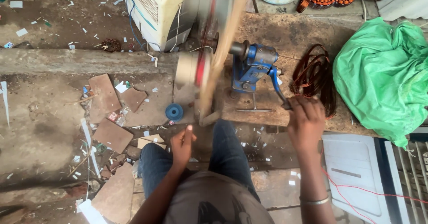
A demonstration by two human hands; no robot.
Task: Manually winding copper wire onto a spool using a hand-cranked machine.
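Your right hand (306,117) is closed around the grip of the blue crank handle (276,85), which runs up to the blue winding machine (252,66) standing on the concrete floor (44,117) just ahead of your knees. Left of the machine, the spinning wheel (214,41) is a blur, so its details cannot be told. Your left hand (182,144) hovers loosely curled above your left knee, fingers partly bent, with nothing visibly held. A coil of copper wire (314,75) lies just behind your right hand, beside a green cloth bundle (383,79). A small blue spool (174,112) sits on the floor near the wheel, with brown tile pieces (111,135) farther left.
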